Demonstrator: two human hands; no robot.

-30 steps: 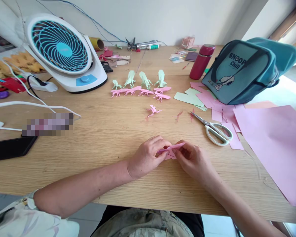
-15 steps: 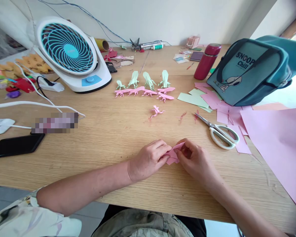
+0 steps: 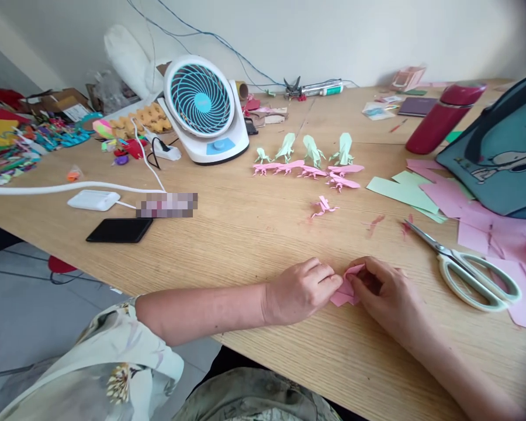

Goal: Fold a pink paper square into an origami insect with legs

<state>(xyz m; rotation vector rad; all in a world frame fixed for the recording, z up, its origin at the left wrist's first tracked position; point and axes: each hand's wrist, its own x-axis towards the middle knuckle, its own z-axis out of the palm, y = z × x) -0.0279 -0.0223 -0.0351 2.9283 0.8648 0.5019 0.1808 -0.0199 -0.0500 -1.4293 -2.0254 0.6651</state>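
Head view: compared with before, the camera has swung left, showing more beside the white-and-blue plastic fan [image 3: 201, 104]. Both the left hand [image 3: 304, 290] and right hand [image 3: 388, 295] still pinch the folded pink paper piece [image 3: 344, 293] above the wooden tabletop [image 3: 228, 257].

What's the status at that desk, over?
Left hand and right hand: both gripping the folded pink paper. Paper: partly hidden by fingers. Scissors lie beyond the right hand, not in the way.

Pale wall [image 3: 377, 35], wooden table [image 3: 228, 234], floor [image 3: 61, 316] apparently tiled.
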